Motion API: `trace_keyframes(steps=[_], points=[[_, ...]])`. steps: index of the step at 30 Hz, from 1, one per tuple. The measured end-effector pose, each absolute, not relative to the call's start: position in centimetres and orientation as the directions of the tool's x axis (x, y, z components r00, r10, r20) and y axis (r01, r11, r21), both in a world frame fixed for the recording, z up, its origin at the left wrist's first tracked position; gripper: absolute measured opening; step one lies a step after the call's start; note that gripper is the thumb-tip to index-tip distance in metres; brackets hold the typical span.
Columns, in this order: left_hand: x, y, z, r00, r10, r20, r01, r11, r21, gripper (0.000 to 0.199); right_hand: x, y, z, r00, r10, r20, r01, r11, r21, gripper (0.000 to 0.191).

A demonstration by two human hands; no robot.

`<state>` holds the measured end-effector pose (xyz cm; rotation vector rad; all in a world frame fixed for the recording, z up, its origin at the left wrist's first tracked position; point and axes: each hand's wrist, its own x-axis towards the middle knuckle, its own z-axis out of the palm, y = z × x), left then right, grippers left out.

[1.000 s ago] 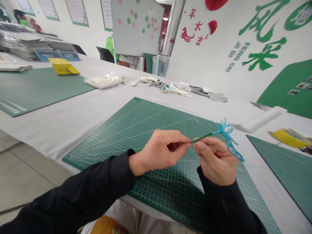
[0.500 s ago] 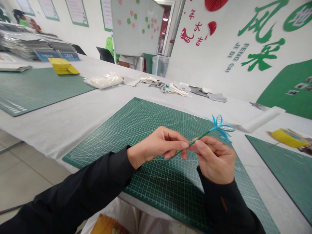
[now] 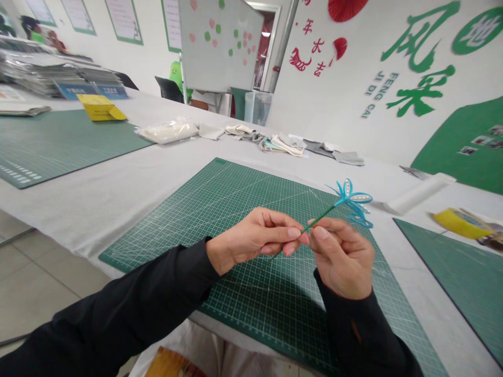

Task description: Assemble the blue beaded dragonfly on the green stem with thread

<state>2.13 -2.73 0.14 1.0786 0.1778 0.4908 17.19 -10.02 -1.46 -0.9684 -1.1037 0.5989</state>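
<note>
A handmade flower [image 3: 347, 197] has looped blue petals, some lined with white pearl-like beads, and a thin green stem [image 3: 323, 213]. It tilts up to the right above the green cutting mat [image 3: 220, 193]. Thumb and fingers of my left hand [image 3: 267, 233] pinch the stem low down, and a bit of its end shows beneath them. My right hand [image 3: 342, 256] is closed with thumb and forefinger at the stem, just right of my left fingertips and below the petals. Exactly what lies between the right fingertips is partly hidden.
Another cutting mat [image 3: 459, 283] lies to the right, near a yellow object [image 3: 463, 222]. Beyond my mat are cloth scraps [image 3: 285, 145] and a plastic bag [image 3: 168, 131]. Left stand a further mat [image 3: 78, 146], a yellow card [image 3: 101, 108] and stacked packets [image 3: 35, 68].
The flower head has shifted slightly left and up, with its petals turned a little. The right fingertips now sit slightly apart from the left ones, with more stem visible between.
</note>
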Motion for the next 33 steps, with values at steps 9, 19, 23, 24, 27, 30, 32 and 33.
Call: trace_keyframes(steps=[9, 19, 23, 24, 27, 30, 32, 33], points=[[2.3, -2.8, -0.1, 0.832, 0.54, 0.131, -0.34, 0.308, 0.889, 0.017, 17.0, -9.6, -1.9, 0.418, 0.744, 0.521, 0.185, 0.492, -0.851, 0.01], [2.4, -3.0, -0.2, 0.805, 0.575, 0.147, -0.361, 0.277, 0.891, 0.016, 16.3, -9.8, -1.3, 0.467, 0.693, 0.549, 0.262, 0.484, -0.835, 0.009], [2.6, -3.4, 0.1, 0.732, 0.66, 0.167, -0.347, 0.151, 0.925, 0.02, 16.4, -9.8, -1.5, 0.478, 0.67, 0.568, 0.298, 0.485, -0.822, 0.009], [2.7, -3.5, 0.2, 0.715, 0.677, 0.172, -0.339, 0.121, 0.933, 0.02, 16.4, -9.8, -1.6, 0.481, 0.664, 0.572, 0.31, 0.482, -0.82, 0.009], [2.8, -3.6, 0.2, 0.685, 0.703, 0.189, -0.307, 0.043, 0.951, 0.019, 16.6, -9.7, -1.9, 0.485, 0.659, 0.574, 0.33, 0.471, -0.818, 0.008], [2.9, -3.8, 0.1, 0.654, 0.72, 0.232, -0.297, -0.037, 0.954, 0.016, 16.7, -9.5, -2.0, 0.497, 0.645, 0.581, 0.329, 0.479, -0.813, 0.009], [3.0, -3.9, 0.1, 0.634, 0.73, 0.256, -0.288, -0.085, 0.954, 0.014, 16.7, -9.5, -2.0, 0.502, 0.634, 0.588, 0.323, 0.494, -0.808, 0.008], [3.0, -3.9, 0.1, 0.627, 0.733, 0.262, -0.281, -0.101, 0.954, 0.014, 16.7, -9.5, -2.0, 0.502, 0.633, 0.589, 0.318, 0.498, -0.807, 0.007]])
